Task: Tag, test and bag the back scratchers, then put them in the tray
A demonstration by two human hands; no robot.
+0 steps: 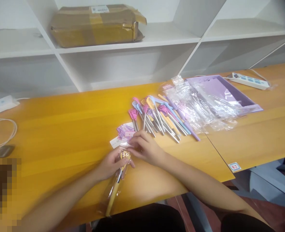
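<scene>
Yellow scratcher [113, 197] inside a clear bag [118, 190], left hand's [110, 163] fingers clamped round its head! Claw points away, slightly right; the long axis slants back to the handle end, right by the table's [60, 135] near edge. Right hand [147, 149] at the bag's top, grip I can't tell. Open wood left, scratcher pile [163, 117] beyond, rightward.

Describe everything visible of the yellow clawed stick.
The yellow clawed stick slants inside a clear, shiny bag. Curved prongs meet a short silvery shaft, seemingly metal, then a long yellow handle, perhaps plastic, ending by the table's edge. The left hand holds the prongs through the bag; the right hand is at the bag's top.
</scene>
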